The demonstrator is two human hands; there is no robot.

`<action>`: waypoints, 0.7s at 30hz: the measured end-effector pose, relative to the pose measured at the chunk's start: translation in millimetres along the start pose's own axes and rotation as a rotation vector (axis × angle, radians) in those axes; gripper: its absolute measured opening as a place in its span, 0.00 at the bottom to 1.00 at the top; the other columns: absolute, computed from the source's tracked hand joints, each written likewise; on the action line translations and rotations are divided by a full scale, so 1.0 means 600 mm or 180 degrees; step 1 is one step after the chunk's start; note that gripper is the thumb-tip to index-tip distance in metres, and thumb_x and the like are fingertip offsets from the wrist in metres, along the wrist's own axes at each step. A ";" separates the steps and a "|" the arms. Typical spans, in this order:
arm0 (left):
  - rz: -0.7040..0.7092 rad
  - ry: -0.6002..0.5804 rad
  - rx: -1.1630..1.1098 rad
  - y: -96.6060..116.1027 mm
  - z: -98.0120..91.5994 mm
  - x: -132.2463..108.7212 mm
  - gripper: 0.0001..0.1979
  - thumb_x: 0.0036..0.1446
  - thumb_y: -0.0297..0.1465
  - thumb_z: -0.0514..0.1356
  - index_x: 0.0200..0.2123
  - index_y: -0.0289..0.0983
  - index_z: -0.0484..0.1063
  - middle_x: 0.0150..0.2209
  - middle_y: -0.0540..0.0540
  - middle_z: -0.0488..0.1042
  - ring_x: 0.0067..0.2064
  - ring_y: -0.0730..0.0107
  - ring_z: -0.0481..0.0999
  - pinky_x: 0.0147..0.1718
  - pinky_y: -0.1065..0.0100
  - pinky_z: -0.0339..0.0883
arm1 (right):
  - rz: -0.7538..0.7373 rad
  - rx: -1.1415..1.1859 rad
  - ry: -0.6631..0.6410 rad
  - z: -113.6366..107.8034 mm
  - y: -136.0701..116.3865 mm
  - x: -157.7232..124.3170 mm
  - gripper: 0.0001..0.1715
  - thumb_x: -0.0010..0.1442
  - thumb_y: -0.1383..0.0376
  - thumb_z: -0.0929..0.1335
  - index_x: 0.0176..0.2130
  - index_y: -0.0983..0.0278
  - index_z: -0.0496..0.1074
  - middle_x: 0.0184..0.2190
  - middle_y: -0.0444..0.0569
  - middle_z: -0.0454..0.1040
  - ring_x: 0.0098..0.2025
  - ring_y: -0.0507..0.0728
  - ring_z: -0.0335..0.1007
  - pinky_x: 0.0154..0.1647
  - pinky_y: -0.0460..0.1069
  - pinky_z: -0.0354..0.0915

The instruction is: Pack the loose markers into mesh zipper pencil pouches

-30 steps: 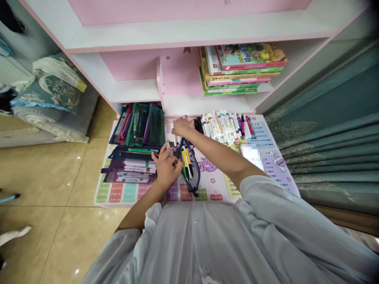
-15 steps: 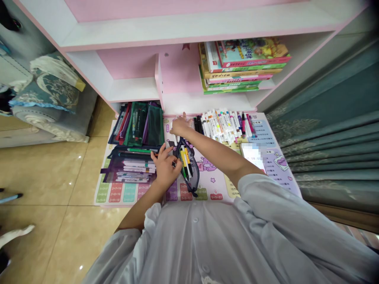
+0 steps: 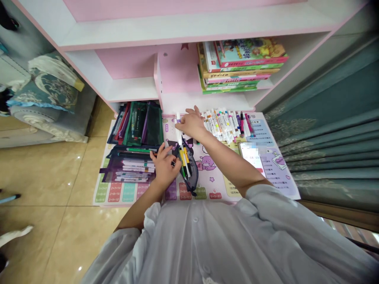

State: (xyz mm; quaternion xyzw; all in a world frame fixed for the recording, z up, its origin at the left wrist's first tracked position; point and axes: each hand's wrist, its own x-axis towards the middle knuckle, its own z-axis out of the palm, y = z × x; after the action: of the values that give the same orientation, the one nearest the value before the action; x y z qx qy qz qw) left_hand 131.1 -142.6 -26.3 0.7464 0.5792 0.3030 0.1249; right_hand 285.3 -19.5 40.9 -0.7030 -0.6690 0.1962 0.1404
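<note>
Since the earlier frame our right hand (image 3: 193, 123) had slid a little rightward, toward the row of markers (image 3: 226, 123) in the upper middle of the frame, and its fingers pinched a purple-capped marker (image 3: 179, 132) just above the mesh pouch (image 3: 189, 169). Our left hand (image 3: 164, 167) gripped the pouch's open edge at centre frame. We had it lying on the printed mat (image 3: 130, 192), with a phone (image 3: 251, 156) further right.

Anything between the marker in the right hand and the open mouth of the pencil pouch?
Nothing visible. The right hand holds the marker just behind the pencil pouch, whose mouth the left hand holds open. Pens inside lie along it; the marker row sits off to the right.
</note>
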 end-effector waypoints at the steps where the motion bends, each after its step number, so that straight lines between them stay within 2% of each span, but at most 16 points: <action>1: 0.0003 0.0017 0.0005 0.000 0.001 0.000 0.08 0.52 0.30 0.62 0.21 0.40 0.72 0.51 0.46 0.79 0.65 0.47 0.67 0.63 0.32 0.43 | -0.0027 0.0053 0.0010 -0.005 0.006 -0.021 0.14 0.56 0.58 0.69 0.33 0.65 0.80 0.68 0.56 0.59 0.74 0.76 0.35 0.66 0.76 0.48; 5: 0.0003 0.0018 0.0002 -0.003 0.004 0.000 0.09 0.52 0.30 0.62 0.21 0.39 0.71 0.51 0.46 0.79 0.65 0.47 0.67 0.65 0.34 0.42 | -0.0037 0.0169 -0.0001 -0.009 0.033 -0.101 0.08 0.53 0.62 0.71 0.27 0.65 0.76 0.68 0.56 0.60 0.74 0.74 0.38 0.66 0.76 0.49; 10: -0.0031 0.0028 -0.0035 -0.004 0.007 -0.001 0.08 0.53 0.31 0.61 0.22 0.40 0.71 0.52 0.46 0.78 0.66 0.47 0.66 0.65 0.33 0.39 | -0.0140 0.0141 -0.0195 0.014 0.052 -0.163 0.13 0.55 0.60 0.71 0.23 0.64 0.74 0.68 0.56 0.60 0.74 0.75 0.38 0.66 0.77 0.44; 15: -0.0068 0.0019 0.0011 -0.002 0.006 0.000 0.09 0.53 0.32 0.61 0.21 0.40 0.71 0.53 0.46 0.78 0.66 0.49 0.65 0.65 0.33 0.39 | -0.0111 -0.0140 -0.0342 0.042 0.054 -0.186 0.13 0.58 0.58 0.70 0.28 0.64 0.78 0.69 0.57 0.59 0.74 0.74 0.37 0.67 0.76 0.44; 21: -0.0095 -0.0026 0.0038 0.000 0.003 0.001 0.09 0.53 0.31 0.61 0.22 0.40 0.72 0.53 0.46 0.78 0.66 0.49 0.65 0.66 0.33 0.39 | -0.0083 -0.0550 -0.0180 0.054 0.052 -0.194 0.18 0.62 0.54 0.66 0.37 0.62 0.82 0.69 0.56 0.58 0.74 0.75 0.36 0.67 0.76 0.45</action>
State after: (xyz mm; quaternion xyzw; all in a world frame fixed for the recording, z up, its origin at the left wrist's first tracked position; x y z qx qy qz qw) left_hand 132.2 -141.8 -27.5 0.7397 0.5915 0.2946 0.1273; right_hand 294.7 -139.6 7.9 -0.6979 -0.6963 0.1557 0.0628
